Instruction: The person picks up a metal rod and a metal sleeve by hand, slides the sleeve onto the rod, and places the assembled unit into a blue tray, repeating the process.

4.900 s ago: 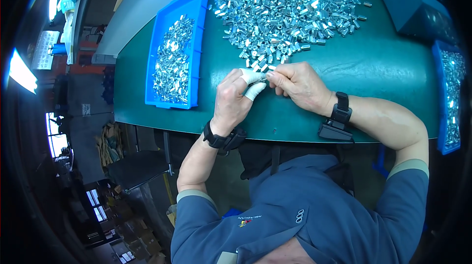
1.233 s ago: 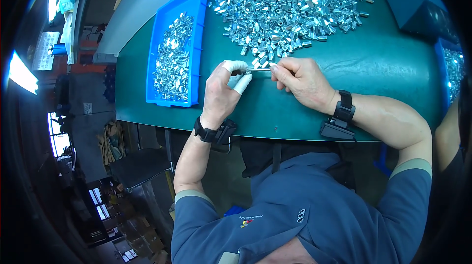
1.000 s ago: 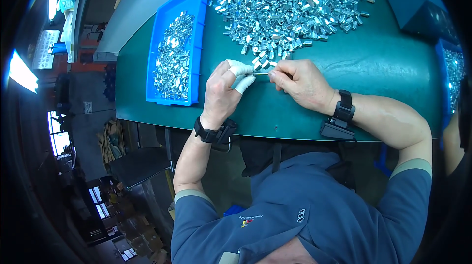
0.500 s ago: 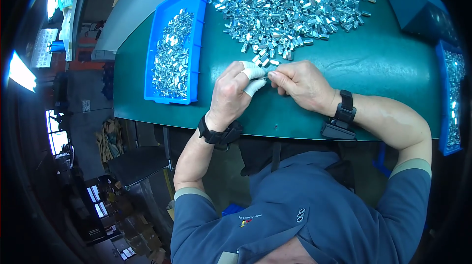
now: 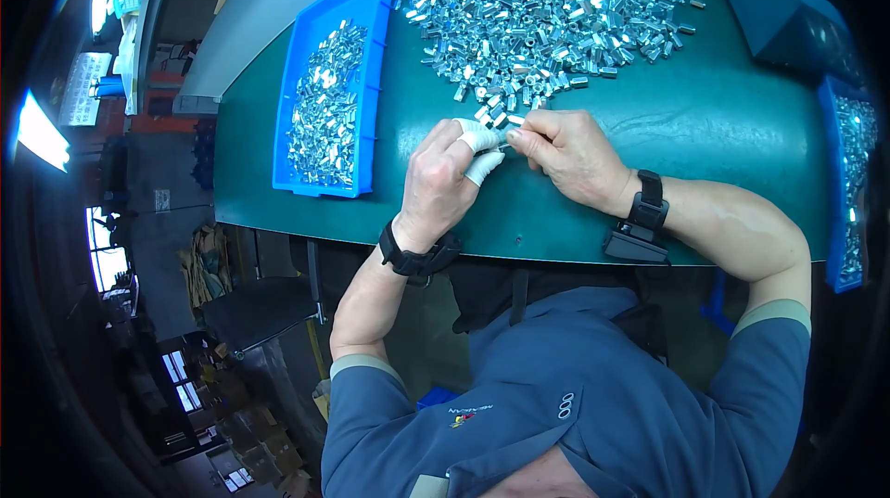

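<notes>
My left hand [image 5: 439, 173], white wraps on its thumb and forefinger, is closed in a pinch just in front of the pile. At its fingertips shows a sliver of a small metal part [image 5: 504, 147], mostly covered. My right hand [image 5: 577, 157] meets it from the right, thumb and forefinger pressed together; what they hold, if anything, is hidden. Right beyond the fingertips lie a few loose hex standoffs [image 5: 499, 118], short and silvery. They trail off a large heap of hex standoffs [image 5: 547, 16] on the green tabletop [image 5: 445, 222].
A blue tray [image 5: 368, 108] of similar metal parts stands on the left of the table. Another blue bin [image 5: 832, 192] with metal pieces is at the right edge. A dark blue-green machine housing [image 5: 783, 11] occupies the far right corner. Both wrists carry black strapped devices.
Both hands have shifted only slightly. My right hand's fingertips have moved a little up and over the left fingertips; the pinches stay closed. The heap and trays look unchanged.
</notes>
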`<state>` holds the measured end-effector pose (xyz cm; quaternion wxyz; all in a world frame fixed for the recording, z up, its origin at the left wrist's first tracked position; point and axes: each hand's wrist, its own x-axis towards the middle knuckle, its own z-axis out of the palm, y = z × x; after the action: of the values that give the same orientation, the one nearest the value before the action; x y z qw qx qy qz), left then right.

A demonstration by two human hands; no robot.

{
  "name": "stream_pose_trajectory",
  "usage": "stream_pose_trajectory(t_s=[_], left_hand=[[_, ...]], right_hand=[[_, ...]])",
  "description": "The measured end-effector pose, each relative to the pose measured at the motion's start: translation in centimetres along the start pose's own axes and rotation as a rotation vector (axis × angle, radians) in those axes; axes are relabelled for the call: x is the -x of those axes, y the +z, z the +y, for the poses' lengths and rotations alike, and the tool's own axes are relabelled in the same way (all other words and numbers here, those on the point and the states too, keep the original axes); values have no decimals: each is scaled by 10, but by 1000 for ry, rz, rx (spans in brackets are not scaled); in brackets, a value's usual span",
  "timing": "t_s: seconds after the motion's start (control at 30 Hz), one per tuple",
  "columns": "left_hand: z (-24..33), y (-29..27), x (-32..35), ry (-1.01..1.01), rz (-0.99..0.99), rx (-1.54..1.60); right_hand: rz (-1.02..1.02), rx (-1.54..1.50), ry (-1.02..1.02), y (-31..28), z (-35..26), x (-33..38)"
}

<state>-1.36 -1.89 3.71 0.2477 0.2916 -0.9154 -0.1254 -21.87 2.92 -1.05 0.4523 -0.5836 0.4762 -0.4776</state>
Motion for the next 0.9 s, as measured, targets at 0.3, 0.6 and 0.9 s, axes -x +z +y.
stream_pose_trajectory(t_s=[0.3,0.6,0.9], left_hand=[[-6,-15,8,-81,23,-34],[-102,-80,19,-376,229,-595],[-58,2,-27,-319,-24,-169]], right_hand=[[16,-71,38,-2,-5,3],[19,-136,89,-3,-3,0],[20,-139,85,-3,-5,1]])
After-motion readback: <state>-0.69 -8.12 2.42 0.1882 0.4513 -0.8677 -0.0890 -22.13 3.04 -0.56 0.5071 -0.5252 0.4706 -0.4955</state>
